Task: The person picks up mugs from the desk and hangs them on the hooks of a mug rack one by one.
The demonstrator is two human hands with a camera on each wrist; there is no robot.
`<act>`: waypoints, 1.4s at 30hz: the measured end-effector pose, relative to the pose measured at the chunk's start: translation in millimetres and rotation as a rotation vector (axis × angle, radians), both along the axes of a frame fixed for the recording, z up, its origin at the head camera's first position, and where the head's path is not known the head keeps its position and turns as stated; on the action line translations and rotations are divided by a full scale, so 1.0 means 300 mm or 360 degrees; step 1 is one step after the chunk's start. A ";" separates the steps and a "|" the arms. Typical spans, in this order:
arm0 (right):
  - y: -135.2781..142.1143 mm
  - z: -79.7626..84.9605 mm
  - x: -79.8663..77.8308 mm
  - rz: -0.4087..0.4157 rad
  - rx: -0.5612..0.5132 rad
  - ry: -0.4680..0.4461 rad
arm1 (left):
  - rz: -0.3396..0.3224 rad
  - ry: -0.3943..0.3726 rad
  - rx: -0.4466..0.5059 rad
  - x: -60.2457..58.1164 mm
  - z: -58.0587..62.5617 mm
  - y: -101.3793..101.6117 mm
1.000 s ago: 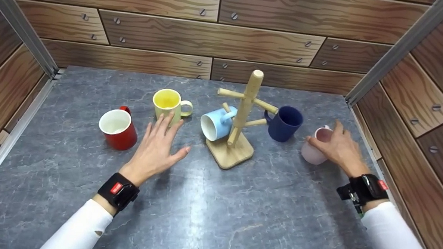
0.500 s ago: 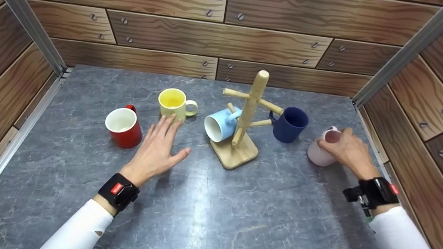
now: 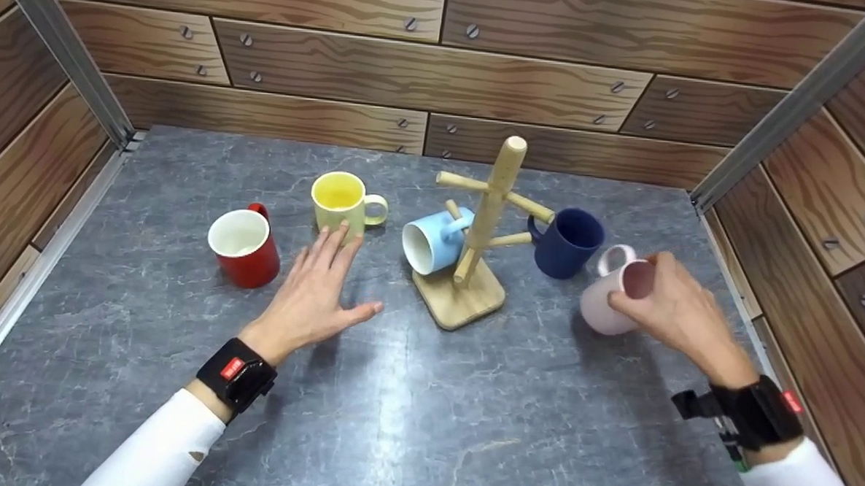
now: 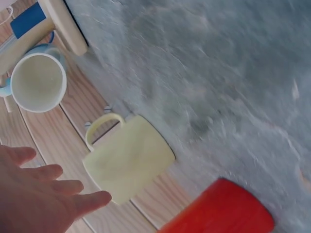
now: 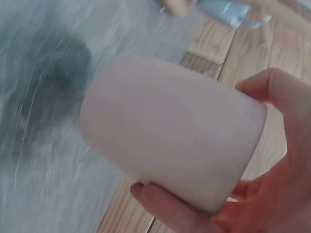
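My right hand (image 3: 681,316) grips a pale pink mug (image 3: 605,305) near its rim, tilted and lifted off the table, its handle toward the back. In the right wrist view the mug (image 5: 170,131) fills the middle, with thumb and fingers on either side of it. My left hand (image 3: 310,289) is spread, fingers straight, just in front of a yellow mug (image 3: 342,213); the left wrist view shows the fingertips close to that mug (image 4: 129,158), contact unclear. A wooden mug tree (image 3: 489,202) bears a light blue mug (image 3: 432,243) on its left and a dark blue mug (image 3: 567,245) on its right.
A red mug (image 3: 246,253) with a white inside stands left of the yellow mug. The grey marbled table (image 3: 432,418) is bounded by wood-patterned walls (image 3: 353,57) at the back and both sides, with metal posts in the corners.
My right hand has taken hold of the pink mug, raised it and tilted it; the mug's handle has swung into view. The left hand stays almost where it was.
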State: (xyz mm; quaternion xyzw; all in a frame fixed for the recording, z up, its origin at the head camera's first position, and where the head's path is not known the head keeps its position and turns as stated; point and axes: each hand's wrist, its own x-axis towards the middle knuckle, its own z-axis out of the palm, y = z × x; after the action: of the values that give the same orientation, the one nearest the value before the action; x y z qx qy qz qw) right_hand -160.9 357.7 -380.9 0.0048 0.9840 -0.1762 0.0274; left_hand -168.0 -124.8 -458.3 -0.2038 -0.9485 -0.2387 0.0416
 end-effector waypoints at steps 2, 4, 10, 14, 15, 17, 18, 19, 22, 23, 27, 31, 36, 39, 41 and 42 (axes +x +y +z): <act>-0.025 0.013 0.024 0.0078 -0.0052 -0.0025 | -0.0017 -0.0029 0.0049 0.006 -0.006 0.008; -0.049 0.021 0.048 0.0155 -0.0102 -0.0037 | -0.0044 -0.0051 0.0105 0.012 -0.014 0.020; -0.127 0.009 0.103 0.0354 -0.0220 0.0061 | -0.0119 -0.0131 0.0246 0.032 -0.030 0.088; -0.171 -0.012 0.118 0.0505 -0.0377 0.0120 | -0.0158 -0.0226 0.0387 0.059 -0.034 0.143; -0.180 -0.019 0.120 0.0553 -0.0425 0.0133 | -0.0173 -0.0252 0.0417 0.067 -0.036 0.154; -0.200 -0.030 0.123 0.0644 -0.0515 0.0139 | -0.0212 -0.0304 0.0472 0.083 -0.039 0.172; -0.209 -0.035 0.124 0.0690 -0.0553 0.0138 | -0.0238 -0.0337 0.0498 0.090 -0.040 0.180; -0.218 -0.040 0.125 0.0730 -0.0582 0.0136 | -0.0262 -0.0368 0.0514 0.096 -0.041 0.187; -0.245 -0.050 0.128 0.0816 -0.0649 0.0093 | -0.0350 -0.0458 0.0563 0.105 -0.043 0.212; -0.254 -0.053 0.129 0.0834 -0.0667 0.0076 | -0.0381 -0.0478 0.0575 0.106 -0.045 0.221; -0.295 -0.068 0.129 0.0887 -0.0784 -0.0025 | -0.0518 -0.0539 0.0686 0.107 -0.058 0.264; -0.336 -0.090 0.128 0.0945 -0.0914 -0.0123 | -0.0615 -0.0601 0.0825 0.111 -0.072 0.301; -0.361 -0.113 0.123 0.1025 -0.1034 -0.0163 | -0.0572 -0.0591 0.0875 0.112 -0.075 0.311; -0.366 -0.121 0.117 0.1058 -0.1070 -0.0156 | -0.0538 -0.0586 0.0900 0.109 -0.075 0.302; -0.368 -0.124 0.112 0.1062 -0.1063 -0.0126 | -0.0500 -0.0580 0.0916 0.104 -0.074 0.294; -0.370 -0.126 0.110 0.1061 -0.1051 -0.0106 | -0.0479 -0.0575 0.0919 0.101 -0.073 0.288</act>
State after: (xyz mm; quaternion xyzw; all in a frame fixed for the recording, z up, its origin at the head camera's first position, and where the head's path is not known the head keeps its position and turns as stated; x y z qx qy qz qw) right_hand -128.0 246.8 -418.7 -0.3148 0.8217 -0.4612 0.1140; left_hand -137.7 -38.2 -480.2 -0.2755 -0.7936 -0.5320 -0.1063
